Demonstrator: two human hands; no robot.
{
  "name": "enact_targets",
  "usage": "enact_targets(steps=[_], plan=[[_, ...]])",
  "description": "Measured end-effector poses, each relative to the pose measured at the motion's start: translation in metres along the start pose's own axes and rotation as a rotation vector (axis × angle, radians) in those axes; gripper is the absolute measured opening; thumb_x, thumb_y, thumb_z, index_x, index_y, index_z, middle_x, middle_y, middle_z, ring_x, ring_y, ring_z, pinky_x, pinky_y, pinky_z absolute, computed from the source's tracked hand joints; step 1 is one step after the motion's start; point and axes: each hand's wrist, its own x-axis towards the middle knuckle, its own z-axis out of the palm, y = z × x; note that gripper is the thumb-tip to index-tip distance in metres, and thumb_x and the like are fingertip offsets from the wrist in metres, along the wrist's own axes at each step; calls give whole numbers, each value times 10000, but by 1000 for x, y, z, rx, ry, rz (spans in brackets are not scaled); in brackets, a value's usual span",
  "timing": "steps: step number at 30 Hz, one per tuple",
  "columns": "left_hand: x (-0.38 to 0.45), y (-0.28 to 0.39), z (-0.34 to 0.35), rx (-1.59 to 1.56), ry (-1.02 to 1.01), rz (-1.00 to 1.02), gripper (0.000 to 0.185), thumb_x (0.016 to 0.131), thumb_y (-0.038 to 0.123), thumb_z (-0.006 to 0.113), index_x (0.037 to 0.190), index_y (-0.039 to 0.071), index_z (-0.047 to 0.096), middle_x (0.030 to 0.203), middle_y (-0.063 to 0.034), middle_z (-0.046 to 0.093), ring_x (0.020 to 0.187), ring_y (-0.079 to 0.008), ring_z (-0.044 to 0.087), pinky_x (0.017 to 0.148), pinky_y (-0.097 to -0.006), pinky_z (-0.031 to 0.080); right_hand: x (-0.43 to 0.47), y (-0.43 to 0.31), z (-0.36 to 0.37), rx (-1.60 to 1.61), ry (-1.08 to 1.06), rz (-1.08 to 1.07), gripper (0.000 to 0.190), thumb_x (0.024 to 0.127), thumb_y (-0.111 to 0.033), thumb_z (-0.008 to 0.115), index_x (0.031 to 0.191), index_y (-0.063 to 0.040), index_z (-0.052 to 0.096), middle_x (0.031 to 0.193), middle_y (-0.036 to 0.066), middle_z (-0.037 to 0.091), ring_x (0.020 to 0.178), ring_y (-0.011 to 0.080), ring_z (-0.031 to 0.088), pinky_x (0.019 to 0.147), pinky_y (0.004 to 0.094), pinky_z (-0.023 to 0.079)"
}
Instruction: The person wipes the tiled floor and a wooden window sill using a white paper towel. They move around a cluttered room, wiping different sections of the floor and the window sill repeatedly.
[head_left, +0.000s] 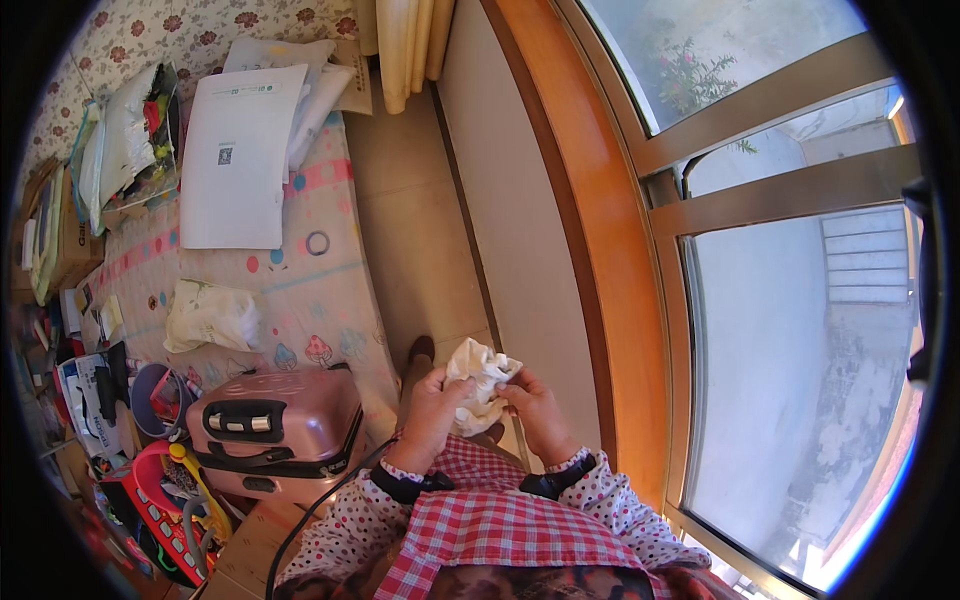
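Note:
Both hands hold a crumpled, cream-coloured piece of soft material (480, 367), cloth or thin plastic, in front of the red checked apron (525, 525). My left hand (431, 416) grips its left side, with the thumb on top. At its right edge, my right hand (536, 412) pinches it between thumb and fingers. The material hangs in loose folds below the fingers. A dark band is around each wrist, over the dotted sleeves. Whether anything is inside the folds cannot be seen.
At left, a pink suitcase (277, 435) stands beside a bed with a patterned cover (322, 292). On the bed lie a crumpled whitish bag (214, 315) and a white sheet (236, 165). A wooden window sill (622, 262) runs along the right. Tiled floor (409, 217) shows between bed and wall.

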Motion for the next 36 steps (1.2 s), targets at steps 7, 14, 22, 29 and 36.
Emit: enact_targets(steps=[7, 14, 22, 29, 36], plan=[[14, 67, -30, 6, 386, 493, 302, 993, 70, 610, 1284, -11, 592, 1163, -86, 691, 1005, -142, 667, 876, -286, 545, 10, -6, 3, -170, -162, 89, 323, 986, -160, 623, 1278, -24, 634, 1068, 36, 673, 937, 112, 613, 762, 245, 516], [58, 68, -64, 225, 527, 677, 234, 995, 70, 615, 1210, -22, 609, 1103, -80, 697, 971, -136, 651, 844, -286, 532, 25, 34, -11, -260, -206, -6, 261, 987, -138, 617, 1210, -10, 665, 956, 23, 668, 769, 83, 575, 666, 233, 472], [308, -34, -139, 744, 687, 496, 168, 913, 94, 652, 1036, -14, 611, 988, -224, 627, 947, -431, 611, 824, -460, 508, 68, 122, -86, -451, 210, 317, 272, 975, -150, 578, 1168, 1, 695, 903, 79, 700, 813, 135, 646, 733, 277, 523], [495, -60, -224, 1172, 771, 401, 273, 886, 102, 663, 1130, 6, 586, 1119, -234, 574, 943, -468, 613, 772, -520, 527, 63, 160, -110, -210, 363, 699, 242, 982, -154, 633, 1161, 3, 680, 904, 76, 687, 778, 182, 669, 733, 342, 558], [703, -12, -291, 1385, 892, 687, 279, 861, 85, 683, 1136, 73, 639, 1162, -176, 582, 984, -409, 627, 822, -484, 549, 113, 133, -117, -805, -200, 562, 882, 824, -414, 841, 1526, -140, 383, 1536, 242, 435, 1402, 336, 477, 1144, 407, 410]])
